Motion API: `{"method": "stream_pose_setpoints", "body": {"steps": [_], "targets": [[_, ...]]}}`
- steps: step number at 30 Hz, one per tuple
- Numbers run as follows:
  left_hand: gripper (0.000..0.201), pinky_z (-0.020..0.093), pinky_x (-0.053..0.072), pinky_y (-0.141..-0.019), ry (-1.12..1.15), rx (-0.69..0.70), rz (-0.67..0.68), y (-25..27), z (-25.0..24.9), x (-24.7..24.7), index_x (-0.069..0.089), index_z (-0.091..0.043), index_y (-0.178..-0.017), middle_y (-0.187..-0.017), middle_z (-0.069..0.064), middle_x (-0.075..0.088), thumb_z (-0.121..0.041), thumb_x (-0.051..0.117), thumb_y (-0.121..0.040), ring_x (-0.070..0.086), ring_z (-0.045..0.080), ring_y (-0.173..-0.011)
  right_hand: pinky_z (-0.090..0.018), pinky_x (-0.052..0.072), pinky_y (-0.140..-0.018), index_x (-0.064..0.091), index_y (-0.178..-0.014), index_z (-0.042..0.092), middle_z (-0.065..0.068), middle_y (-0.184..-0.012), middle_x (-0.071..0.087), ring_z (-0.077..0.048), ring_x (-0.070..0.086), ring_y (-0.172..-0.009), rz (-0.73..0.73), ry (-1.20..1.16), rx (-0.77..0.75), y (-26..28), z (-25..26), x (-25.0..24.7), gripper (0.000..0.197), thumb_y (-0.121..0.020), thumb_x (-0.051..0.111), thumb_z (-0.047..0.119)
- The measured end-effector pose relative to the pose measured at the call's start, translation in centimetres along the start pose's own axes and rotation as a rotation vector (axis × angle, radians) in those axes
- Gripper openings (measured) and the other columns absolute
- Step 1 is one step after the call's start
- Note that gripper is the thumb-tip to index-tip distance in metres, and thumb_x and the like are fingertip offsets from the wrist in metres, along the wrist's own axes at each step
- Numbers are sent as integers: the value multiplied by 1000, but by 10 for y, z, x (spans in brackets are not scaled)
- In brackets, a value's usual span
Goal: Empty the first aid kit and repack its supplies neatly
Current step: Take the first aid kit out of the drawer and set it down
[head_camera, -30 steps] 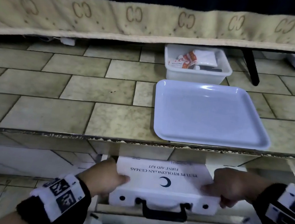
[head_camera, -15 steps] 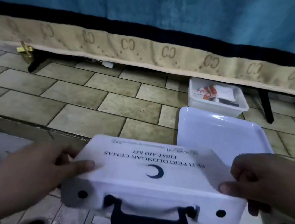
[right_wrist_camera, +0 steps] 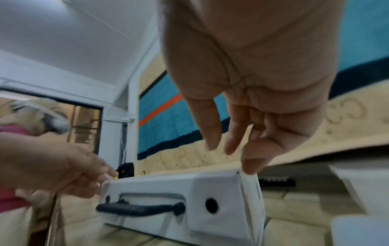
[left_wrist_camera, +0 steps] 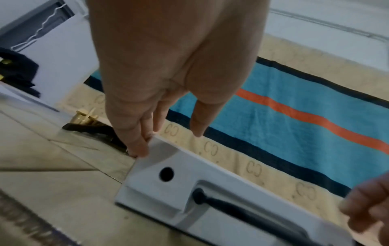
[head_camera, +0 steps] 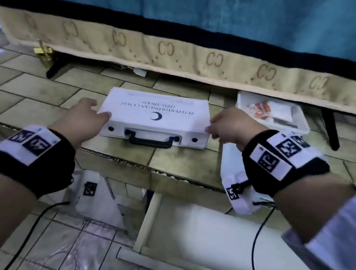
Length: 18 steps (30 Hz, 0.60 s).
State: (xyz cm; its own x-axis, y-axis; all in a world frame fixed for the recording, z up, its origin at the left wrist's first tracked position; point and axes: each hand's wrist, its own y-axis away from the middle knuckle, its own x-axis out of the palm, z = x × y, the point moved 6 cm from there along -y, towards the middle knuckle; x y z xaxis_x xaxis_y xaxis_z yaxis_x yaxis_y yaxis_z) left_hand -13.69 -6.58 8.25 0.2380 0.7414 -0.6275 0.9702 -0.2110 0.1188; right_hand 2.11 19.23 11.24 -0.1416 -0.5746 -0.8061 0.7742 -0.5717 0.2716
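The white first aid kit (head_camera: 155, 112) lies flat and closed on the tiled table top, its black handle (head_camera: 151, 139) facing me. My left hand (head_camera: 99, 112) touches the kit's left end with straight fingers (left_wrist_camera: 141, 149), the thumb near the lid edge. My right hand (head_camera: 215, 128) is at the kit's right end, and one straight fingertip (right_wrist_camera: 250, 168) touches the top corner of the kit (right_wrist_camera: 189, 188). Neither hand curls round the case. The kit (left_wrist_camera: 168, 188) shows a round hole beside the handle.
A white tub (head_camera: 302, 126) with packets stands behind my right hand. A white tray (head_camera: 228, 160) lies to the kit's right, mostly hidden by my wrist. A blanket (head_camera: 182, 53) hangs at the back. Below the table's front edge (head_camera: 146, 166) is an open drawer (head_camera: 206, 227).
Both hands carried the kit up from the drawer and forward onto the table top. It now rests on the tiles to the tray's left, and my fingers have straightened.
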Motion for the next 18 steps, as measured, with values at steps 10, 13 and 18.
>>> {"method": "stream_pose_setpoints", "body": {"steps": [10,13,18], "targets": [[18,6,36,-75,-128,879,250,159,-9,67,48,-37,-96,-88,-27,43,-25,45,-84,46,-7,-86,-12,39,-54,62,-78,33,11,-64,62,-5,55,-62,177,45,-322,138,-90,34,11,-83,68,26],[42,17,37,-79,-409,845,662,185,44,131,42,-45,-111,-94,-29,38,-55,53,-72,38,-6,-96,-15,36,-56,49,-76,40,13,-66,53,-3,49,-65,303,312,-61,165,-167,75,16,-82,64,42],[103,21,26,-68,-847,912,748,190,83,175,49,-27,-128,-88,-19,49,-64,66,-33,36,5,-81,-23,36,-63,37,-67,35,15,-70,45,-5,44,-74,308,444,255,193,-248,117,34,-73,66,53]]}}
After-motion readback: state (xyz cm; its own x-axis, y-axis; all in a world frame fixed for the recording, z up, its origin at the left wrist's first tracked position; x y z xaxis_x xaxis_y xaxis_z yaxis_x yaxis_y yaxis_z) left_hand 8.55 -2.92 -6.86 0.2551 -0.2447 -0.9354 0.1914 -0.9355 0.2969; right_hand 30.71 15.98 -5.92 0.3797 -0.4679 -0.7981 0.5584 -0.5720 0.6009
